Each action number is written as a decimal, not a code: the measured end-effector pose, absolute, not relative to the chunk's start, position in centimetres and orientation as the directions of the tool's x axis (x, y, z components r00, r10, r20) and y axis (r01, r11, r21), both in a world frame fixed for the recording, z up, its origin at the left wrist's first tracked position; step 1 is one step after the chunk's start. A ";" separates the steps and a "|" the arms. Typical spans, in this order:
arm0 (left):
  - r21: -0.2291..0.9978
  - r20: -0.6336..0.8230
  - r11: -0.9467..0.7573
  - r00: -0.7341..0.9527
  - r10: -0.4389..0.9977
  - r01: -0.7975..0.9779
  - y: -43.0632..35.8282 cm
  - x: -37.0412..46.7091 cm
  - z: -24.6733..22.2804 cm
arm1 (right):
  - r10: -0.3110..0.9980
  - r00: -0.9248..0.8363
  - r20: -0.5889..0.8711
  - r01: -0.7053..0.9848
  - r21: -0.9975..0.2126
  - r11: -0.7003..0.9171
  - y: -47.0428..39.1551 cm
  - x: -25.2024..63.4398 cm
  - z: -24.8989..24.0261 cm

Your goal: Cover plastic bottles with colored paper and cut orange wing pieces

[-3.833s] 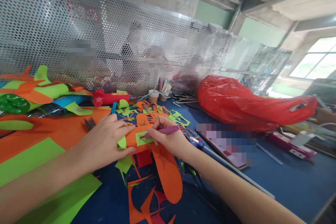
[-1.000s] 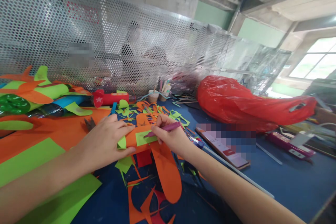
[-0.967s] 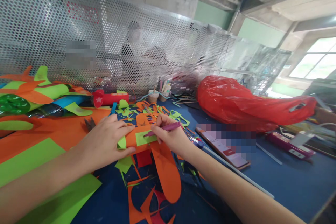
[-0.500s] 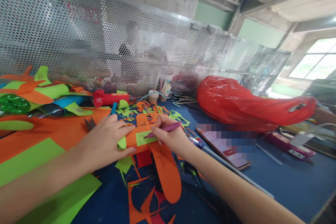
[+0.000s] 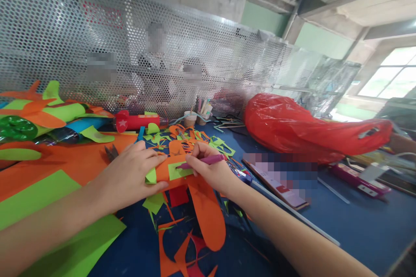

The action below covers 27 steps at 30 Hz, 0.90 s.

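My left hand [image 5: 138, 173] grips the left end of an orange paper-covered model plane [image 5: 162, 169], fingers over the top and thumb along the near side. In my right hand [image 5: 208, 166] is a purple pen [image 5: 211, 159], its tip on a green paper rectangle [image 5: 178, 172] on the orange body. A long rounded orange wing [image 5: 208, 216] sticks out from the body towards me. The other wing [image 5: 176, 147] points away, partly hidden.
Paper scraps [image 5: 172, 249] lie around the plane. Scissors [image 5: 111, 152] and large paper sheets [image 5: 61, 186] are at left, near finished models [image 5: 42, 112]. A red plastic bag [image 5: 282, 121], a phone [image 5: 276, 181] and a glue gun [image 5: 242, 175] are at right. Behind stands a perforated metal screen [image 5: 214, 52].
The pen tip has moved slightly left on the green rectangle, and the pen lies a little flatter. My left hand keeps its hold on the plane.
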<state>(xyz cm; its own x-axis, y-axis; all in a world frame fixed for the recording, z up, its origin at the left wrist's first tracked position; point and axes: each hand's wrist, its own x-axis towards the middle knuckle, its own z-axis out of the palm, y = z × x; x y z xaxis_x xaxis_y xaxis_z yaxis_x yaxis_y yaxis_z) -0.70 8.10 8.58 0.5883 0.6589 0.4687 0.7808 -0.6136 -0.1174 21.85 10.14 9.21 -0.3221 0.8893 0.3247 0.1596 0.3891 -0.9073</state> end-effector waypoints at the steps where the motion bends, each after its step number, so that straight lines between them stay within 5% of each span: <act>1: -0.115 0.467 -0.611 0.585 0.663 0.783 8.1 -0.7 8.6 | 0.890 -0.322 0.323 0.165 -0.906 0.389 10.2 21.9 9.2; 27: -0.128 0.460 -0.610 0.591 0.662 0.782 8.3 -0.9 8.5 | 0.881 -0.359 0.307 0.196 -0.898 0.393 10.1 22.0 9.1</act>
<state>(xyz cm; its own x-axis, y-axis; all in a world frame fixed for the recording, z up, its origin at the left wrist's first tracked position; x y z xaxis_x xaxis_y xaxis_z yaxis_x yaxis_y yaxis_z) -0.87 8.30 8.47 0.5915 0.6624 0.4599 0.7823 -0.6095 -0.1283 22.03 10.06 9.14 -0.3594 0.8813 0.3069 0.1965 0.3930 -0.8983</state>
